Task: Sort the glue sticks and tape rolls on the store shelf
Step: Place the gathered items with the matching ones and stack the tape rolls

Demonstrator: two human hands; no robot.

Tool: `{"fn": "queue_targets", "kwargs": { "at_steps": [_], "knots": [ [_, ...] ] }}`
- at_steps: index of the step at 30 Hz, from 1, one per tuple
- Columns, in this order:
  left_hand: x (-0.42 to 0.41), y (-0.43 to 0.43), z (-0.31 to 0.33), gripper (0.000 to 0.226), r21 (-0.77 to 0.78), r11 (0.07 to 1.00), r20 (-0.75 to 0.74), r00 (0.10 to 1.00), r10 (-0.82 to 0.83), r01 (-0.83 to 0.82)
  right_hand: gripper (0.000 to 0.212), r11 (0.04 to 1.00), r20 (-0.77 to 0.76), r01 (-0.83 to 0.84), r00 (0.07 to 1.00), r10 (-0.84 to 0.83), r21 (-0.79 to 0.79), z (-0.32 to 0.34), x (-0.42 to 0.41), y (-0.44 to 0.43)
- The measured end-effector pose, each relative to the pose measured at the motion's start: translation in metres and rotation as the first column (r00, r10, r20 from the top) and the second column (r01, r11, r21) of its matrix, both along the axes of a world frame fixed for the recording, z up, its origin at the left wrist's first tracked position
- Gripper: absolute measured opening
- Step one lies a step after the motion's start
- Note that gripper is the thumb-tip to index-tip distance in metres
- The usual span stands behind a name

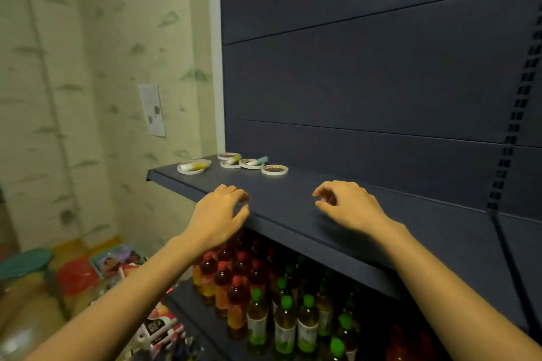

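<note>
Rolls and sticks are lying far-left on the shelf, nearer the left hand; it and the right hand are hovering loosely curled, empty.

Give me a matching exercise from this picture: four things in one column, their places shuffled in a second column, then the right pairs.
1 white tape rolls
2 red-capped bottles
3 green-capped bottles
4 left hand

A shelf below, right group
B front edge of the dark blue metal shelf
C far left end of that shelf
D shelf below, left group

Pairs: 1-C, 2-D, 3-A, 4-B
</note>
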State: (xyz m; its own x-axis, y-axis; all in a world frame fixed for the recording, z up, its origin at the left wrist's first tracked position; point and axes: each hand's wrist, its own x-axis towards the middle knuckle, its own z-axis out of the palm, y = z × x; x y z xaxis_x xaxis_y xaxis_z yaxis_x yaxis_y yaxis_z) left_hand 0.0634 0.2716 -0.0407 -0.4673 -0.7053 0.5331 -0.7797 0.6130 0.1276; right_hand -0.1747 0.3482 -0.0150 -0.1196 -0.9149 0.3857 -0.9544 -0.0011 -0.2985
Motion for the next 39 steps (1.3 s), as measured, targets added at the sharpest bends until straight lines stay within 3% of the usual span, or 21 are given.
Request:
{"fn": "queue_targets", "kwargs": {
  "at_steps": [14,24,29,36,39],
  "knots": [
    [0.092,-0.121,-0.004,0.027,-0.027,0.997,-0.031,0.997,-0.072,0.071,0.023,0.985,-0.011,0.080,0.997,-0.079,0.151,-0.008,0.101,-0.144],
    [0.081,-0.221,0.002,0.024,-0.029,0.992,-0.098,0.987,-0.124,0.122,0.031,0.974,0.051,0.198,0.978,-0.204,0.106,0.005,0.087,-0.253],
    [0.070,-0.281,0.019,0.024,-0.029,0.992,-0.062,0.990,-0.126,0.124,0.041,0.951,0.134,0.270,0.948,-0.290,0.150,0.015,0.069,-0.324],
    [0.057,-0.338,0.028,0.024,-0.018,0.985,-0.094,0.980,-0.174,0.173,0.036,0.918,0.158,0.327,0.917,-0.365,0.223,0.006,0.057,-0.399],
    [0.057,-0.355,0.026,0.024,-0.016,0.980,-0.088,0.976,-0.199,0.198,0.049,0.882,0.157,0.391,0.885,-0.439,0.264,0.001,0.058,-0.419]
  ]
}}
